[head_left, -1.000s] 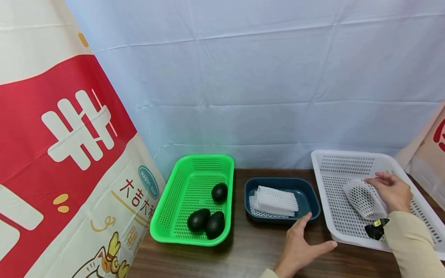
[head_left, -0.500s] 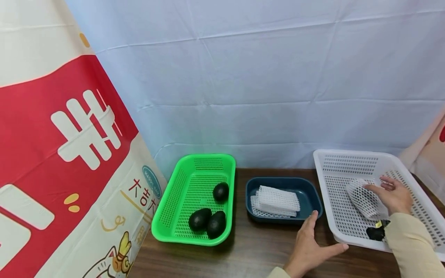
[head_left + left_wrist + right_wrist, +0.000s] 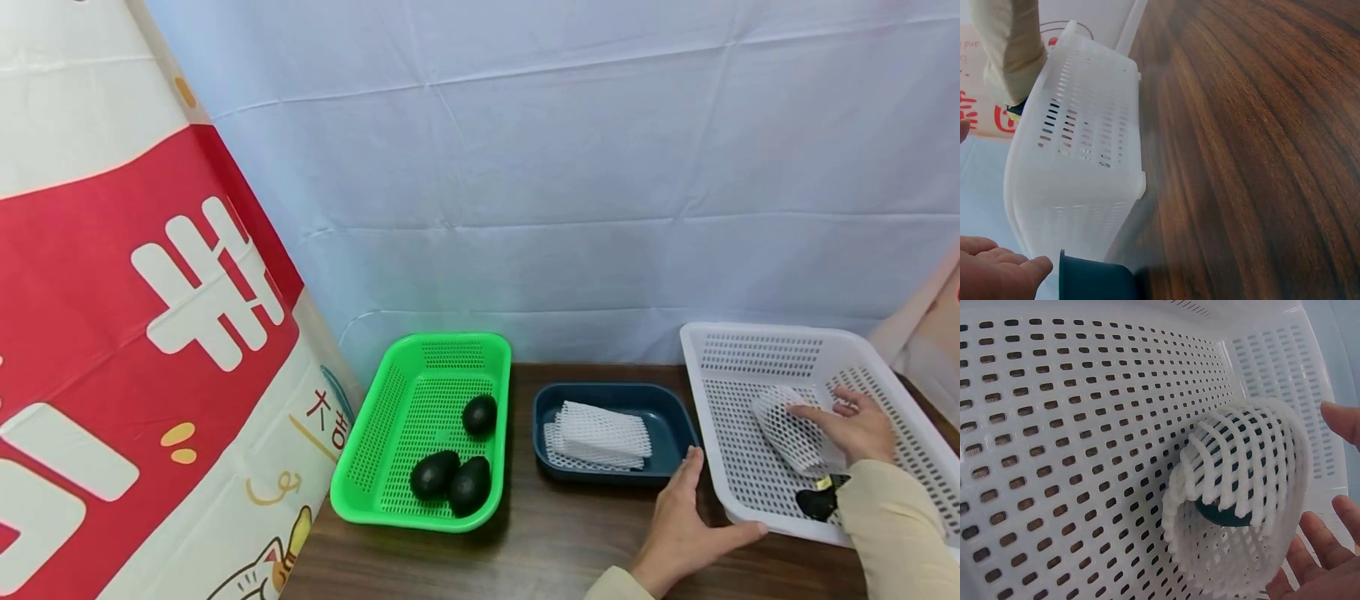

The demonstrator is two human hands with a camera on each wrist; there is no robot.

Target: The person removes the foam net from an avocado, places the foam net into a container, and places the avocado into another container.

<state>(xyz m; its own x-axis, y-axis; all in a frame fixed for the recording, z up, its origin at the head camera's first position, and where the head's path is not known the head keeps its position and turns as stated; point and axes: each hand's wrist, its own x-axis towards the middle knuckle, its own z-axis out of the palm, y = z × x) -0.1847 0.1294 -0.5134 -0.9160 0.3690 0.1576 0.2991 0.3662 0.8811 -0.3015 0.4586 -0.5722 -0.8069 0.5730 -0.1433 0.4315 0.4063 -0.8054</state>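
In the white basket [image 3: 720, 400] at the right lies a dark green avocado [image 3: 1225, 515] inside a white foam net sleeve [image 3: 783, 425]. My right hand [image 3: 862, 425] is over the basket beside the sleeve. Its thumb and fingers are spread apart, and in the right wrist view the fingers [image 3: 1316, 550] lie along the sleeve's far side without curling round it. My left hand [image 3: 682, 533] hovers, with thumb and fingers spread and nothing between them, in front of the blue tray [image 3: 667, 425] and the white basket's near left corner.
Folded white foam net sleeves [image 3: 600, 433] are stacked in the blue tray. A green basket [image 3: 345, 487] on the left holds several dark avocados [image 3: 470, 486]. Wood tabletop [image 3: 555, 542] runs along the front, and a pale cloth [image 3: 480, 167] hangs behind.
The right hand has lowered slightly and its thumb and fingers have spread wider beside the sleeve. My left hand has drifted right towards the white basket. The head view has turned slightly left.
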